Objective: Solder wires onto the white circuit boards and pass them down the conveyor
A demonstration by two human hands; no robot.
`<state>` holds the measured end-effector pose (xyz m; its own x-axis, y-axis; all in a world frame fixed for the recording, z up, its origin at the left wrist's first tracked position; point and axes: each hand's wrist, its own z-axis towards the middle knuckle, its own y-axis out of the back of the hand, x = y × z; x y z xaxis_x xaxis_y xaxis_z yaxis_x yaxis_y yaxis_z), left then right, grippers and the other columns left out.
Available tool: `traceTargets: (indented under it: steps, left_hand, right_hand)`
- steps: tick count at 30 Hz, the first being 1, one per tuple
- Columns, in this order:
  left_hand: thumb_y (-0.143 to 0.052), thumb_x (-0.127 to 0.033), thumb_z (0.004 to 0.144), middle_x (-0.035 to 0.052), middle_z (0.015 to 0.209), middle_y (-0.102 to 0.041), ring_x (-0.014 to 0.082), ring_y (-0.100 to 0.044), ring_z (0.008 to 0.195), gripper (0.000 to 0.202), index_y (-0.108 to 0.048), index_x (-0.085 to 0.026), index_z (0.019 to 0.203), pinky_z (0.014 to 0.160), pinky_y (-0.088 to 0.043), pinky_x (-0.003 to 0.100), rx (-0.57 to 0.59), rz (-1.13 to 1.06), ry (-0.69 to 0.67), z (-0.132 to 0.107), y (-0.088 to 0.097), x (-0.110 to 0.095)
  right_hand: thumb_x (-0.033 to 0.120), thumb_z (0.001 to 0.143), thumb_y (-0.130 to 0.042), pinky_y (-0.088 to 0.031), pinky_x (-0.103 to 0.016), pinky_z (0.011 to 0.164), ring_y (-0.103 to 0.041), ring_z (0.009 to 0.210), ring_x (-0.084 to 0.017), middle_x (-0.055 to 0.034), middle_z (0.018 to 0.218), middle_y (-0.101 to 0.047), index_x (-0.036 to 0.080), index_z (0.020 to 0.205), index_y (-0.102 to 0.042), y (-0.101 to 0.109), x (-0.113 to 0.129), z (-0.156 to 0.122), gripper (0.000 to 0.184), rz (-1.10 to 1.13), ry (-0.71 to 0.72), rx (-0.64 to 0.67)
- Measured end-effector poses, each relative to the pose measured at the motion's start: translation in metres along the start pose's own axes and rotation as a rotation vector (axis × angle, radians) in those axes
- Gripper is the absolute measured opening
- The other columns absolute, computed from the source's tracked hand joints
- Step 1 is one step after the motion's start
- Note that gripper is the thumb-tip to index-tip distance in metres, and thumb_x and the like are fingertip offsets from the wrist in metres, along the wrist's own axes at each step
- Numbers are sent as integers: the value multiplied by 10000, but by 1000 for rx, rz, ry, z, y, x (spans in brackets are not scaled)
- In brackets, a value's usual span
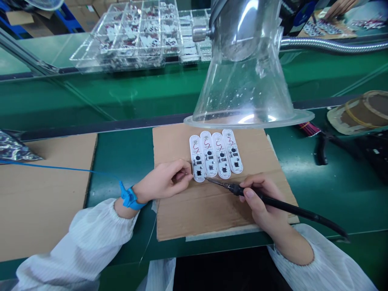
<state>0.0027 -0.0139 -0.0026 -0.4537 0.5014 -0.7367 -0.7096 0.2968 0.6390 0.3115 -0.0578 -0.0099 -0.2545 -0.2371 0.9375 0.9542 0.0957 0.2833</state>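
My right hand (263,202) grips a soldering iron (242,190) like a pen, its tip pointing left at the lower end of the boards. Several long white circuit boards (210,155) with rounded ends lie side by side on a cardboard sheet (182,218). Each carries red wires and black chips. My left hand (169,178) rests at the lower left of the leftmost board, fingers curled in a pinch. A thin solder wire (149,240) trails below this hand; its end at the fingertips is barely visible. A blue wrist strap (129,198) circles my left wrist.
A clear fume hood (245,89) hangs just beyond the boards. Divided clear trays (136,36) of parts stand on the shelf behind. At right are a brown tape-bound roll (360,113) and red wires (309,128). A blue cord (60,167) crosses the left cardboard. Another person's hand (341,8) shows top right.
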Motion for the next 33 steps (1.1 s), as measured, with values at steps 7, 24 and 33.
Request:
traceTargets:
  steps: [7,24,33]
  left_hand:
    - [-606,-187,1027,-78,715,-506,73,-444,547,40,-599,-206,992,516,-344,190,26,5,29,-1,0,0]
    - [-594,-199,1016,-69,707,-506,82,-430,553,39,-583,-212,981,512,-328,196,24,-7,26,-1,1,0]
    - [-598,-184,1006,-80,696,-482,74,-444,553,60,-569,-209,961,518,-352,182,35,-15,11,0,2,-3]
  right_hand:
    - [359,1091,-694,-531,-227,573,-649,631,-126,15,837,-710,271,1054,-667,2,-2,-1,98,-12,-30,80]
    - [357,1093,-691,-541,-239,563,-675,644,-138,9,855,-719,279,1077,-672,2,-2,-2,82,-43,-27,89]
    - [357,1085,-708,-564,-225,598,-711,682,-136,13,877,-751,286,1077,-682,1,3,1,75,-74,11,109]
